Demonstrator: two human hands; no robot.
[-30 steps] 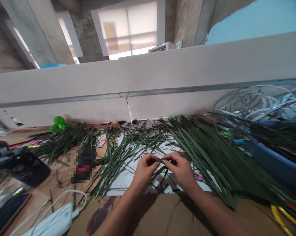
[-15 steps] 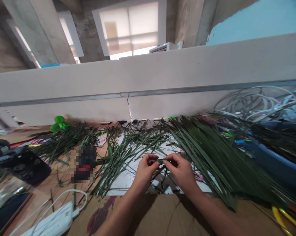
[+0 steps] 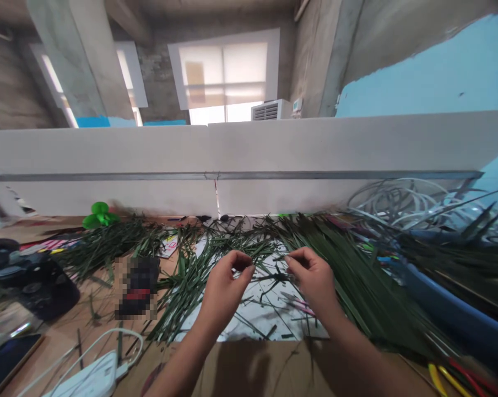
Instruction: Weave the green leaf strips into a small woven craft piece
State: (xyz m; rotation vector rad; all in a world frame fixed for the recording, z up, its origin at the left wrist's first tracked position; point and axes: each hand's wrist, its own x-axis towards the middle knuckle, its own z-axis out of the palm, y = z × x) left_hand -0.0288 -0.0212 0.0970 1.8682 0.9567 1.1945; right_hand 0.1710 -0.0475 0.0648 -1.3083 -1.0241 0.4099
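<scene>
My left hand [image 3: 224, 286] and my right hand [image 3: 313, 275] are raised over the desk, each pinching one end of a thin dark green leaf strip [image 3: 271, 275] stretched between them. A knot-like lump sits at the strip's middle. Under the hands lie white paper sheets [image 3: 269, 314] strewn with short strip scraps. A thick fan of long green leaf strips [image 3: 356, 275] spreads to the right of my right hand. Another loose pile of leaf strips [image 3: 108, 245] lies to the left.
A white partition wall [image 3: 249, 160] backs the desk. Coiled white cables [image 3: 401, 198] and a blue tub [image 3: 459, 309] sit at right. A black device [image 3: 30, 281], a blurred dark object [image 3: 137, 286], a white power strip [image 3: 87, 380] and a green plastic toy [image 3: 98, 215] are at left.
My hands have moved apart and a little farther from me, drawing the strip taut between them. The camera has tilted up slightly.
</scene>
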